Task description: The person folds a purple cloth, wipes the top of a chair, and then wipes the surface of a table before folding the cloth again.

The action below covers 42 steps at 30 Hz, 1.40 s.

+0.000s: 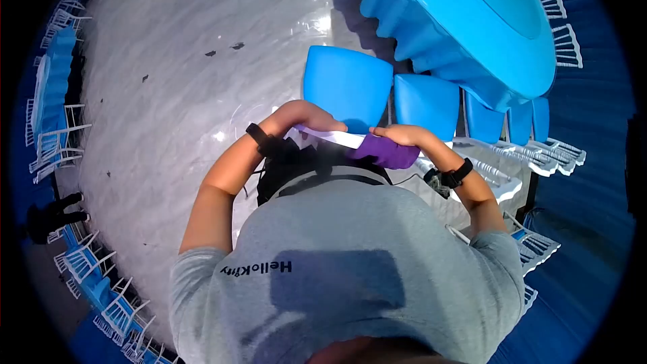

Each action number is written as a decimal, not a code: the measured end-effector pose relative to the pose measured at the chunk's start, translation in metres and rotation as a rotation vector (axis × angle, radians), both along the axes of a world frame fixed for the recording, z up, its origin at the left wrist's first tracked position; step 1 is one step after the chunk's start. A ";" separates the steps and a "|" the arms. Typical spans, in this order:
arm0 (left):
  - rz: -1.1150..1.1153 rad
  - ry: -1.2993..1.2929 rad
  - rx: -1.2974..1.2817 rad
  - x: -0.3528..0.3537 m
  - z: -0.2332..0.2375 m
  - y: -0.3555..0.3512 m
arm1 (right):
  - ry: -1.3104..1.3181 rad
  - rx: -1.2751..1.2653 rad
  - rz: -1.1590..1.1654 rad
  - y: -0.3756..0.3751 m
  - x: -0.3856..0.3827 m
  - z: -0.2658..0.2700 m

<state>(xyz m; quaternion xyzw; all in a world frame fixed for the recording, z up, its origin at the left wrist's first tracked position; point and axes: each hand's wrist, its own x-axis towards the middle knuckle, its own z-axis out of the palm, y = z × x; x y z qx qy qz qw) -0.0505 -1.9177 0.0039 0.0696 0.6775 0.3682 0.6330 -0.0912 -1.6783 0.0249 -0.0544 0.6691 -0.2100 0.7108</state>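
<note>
A purple cloth (387, 153) lies along a white chair-back rail (345, 139), right in front of my waist. My right hand (399, 135) is closed on the cloth at its right part, thumb along the upper edge. On the other side, my left hand (317, 117) is bent over the rail's left end, where a pale purple strip of the cloth shows, its fingers closed and partly hidden below. The blue chair seat (347, 87) of this chair lies just beyond both hands. Both wrists wear black bands.
Another blue seat (428, 104) stands close on the right, with more white chairs (532, 155) in a row. A round table with a blue cloth (465, 34) is ahead right. Chairs and tables line the far left, where a person (57, 218) is. The floor (168, 94) is pale grey.
</note>
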 end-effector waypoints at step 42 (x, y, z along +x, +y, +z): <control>-0.587 0.568 -0.125 -0.717 0.073 -0.531 | 0.832 -0.123 -0.216 -0.539 -0.554 0.017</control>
